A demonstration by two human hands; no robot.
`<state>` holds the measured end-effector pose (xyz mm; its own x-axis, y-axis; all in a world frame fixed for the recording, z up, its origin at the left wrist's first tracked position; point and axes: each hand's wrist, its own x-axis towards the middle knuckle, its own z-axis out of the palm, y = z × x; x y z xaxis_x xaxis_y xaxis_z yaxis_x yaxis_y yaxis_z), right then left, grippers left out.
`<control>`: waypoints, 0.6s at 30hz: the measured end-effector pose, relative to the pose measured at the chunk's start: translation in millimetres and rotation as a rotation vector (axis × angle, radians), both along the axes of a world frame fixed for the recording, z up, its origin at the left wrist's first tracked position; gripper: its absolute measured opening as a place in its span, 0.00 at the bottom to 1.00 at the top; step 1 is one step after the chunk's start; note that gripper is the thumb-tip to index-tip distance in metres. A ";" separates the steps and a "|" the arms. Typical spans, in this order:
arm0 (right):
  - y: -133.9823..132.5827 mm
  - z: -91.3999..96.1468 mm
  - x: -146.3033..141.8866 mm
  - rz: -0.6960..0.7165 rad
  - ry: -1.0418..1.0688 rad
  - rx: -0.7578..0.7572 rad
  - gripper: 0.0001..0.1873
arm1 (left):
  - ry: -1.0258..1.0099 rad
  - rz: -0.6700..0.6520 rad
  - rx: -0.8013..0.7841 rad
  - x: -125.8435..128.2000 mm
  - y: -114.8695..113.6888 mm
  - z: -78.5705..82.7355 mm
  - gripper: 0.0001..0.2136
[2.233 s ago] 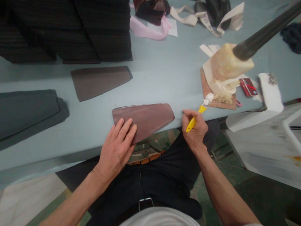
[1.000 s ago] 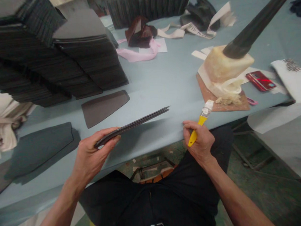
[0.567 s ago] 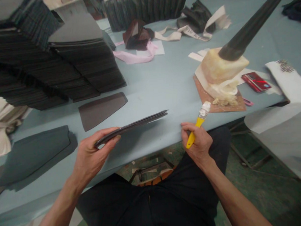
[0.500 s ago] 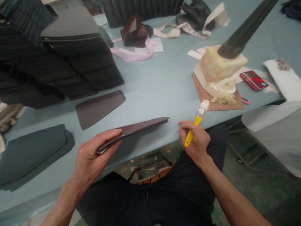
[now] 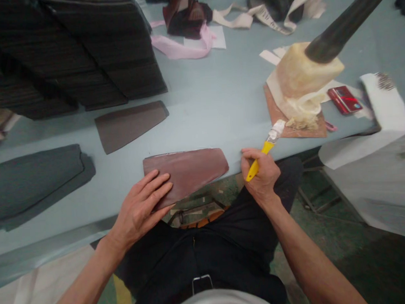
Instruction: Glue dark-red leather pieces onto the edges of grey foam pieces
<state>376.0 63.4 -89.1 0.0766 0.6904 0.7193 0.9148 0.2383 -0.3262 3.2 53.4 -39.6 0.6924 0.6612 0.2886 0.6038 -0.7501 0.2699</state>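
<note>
My left hand lies flat with fingers spread on the near left end of a brown wedge-shaped leather piece. The piece rests flat at the front edge of the blue-grey table and partly overhangs it. My right hand is closed round the yellow handle of a small brush. Its white bristles point up toward a lump of yellowish glue on a brown board.
A second brown piece lies further back on the table. Dark stacks of cut pieces fill the back left, grey pieces the left. A red phone, white cloth and fabric scraps sit at the right and back. A dark pole rises from the glue.
My left hand held the brown piece lifted and tilted on edge; it has now laid it flat at the table's edge and presses on it. The right hand stayed on the brush.
</note>
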 end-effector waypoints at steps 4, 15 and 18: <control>-0.5 0.1 -0.3 0.015 -0.008 0.019 0.06 | -0.025 0.006 -0.027 -2.3 6.3 1.9 0.27; -0.3 -5.1 0.5 -0.037 -0.005 -0.010 0.03 | -0.074 0.047 0.028 -4.0 5.9 3.3 0.18; -0.4 -5.7 0.4 -0.045 -0.005 -0.014 0.03 | -0.096 0.001 0.051 -6.5 13.2 9.9 0.18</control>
<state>376.4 63.0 -94.8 0.1037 0.6965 0.7100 0.9262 0.1927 -0.3242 -3.3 66.6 -29.7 0.6590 0.6447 0.3873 0.5778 -0.7637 0.2881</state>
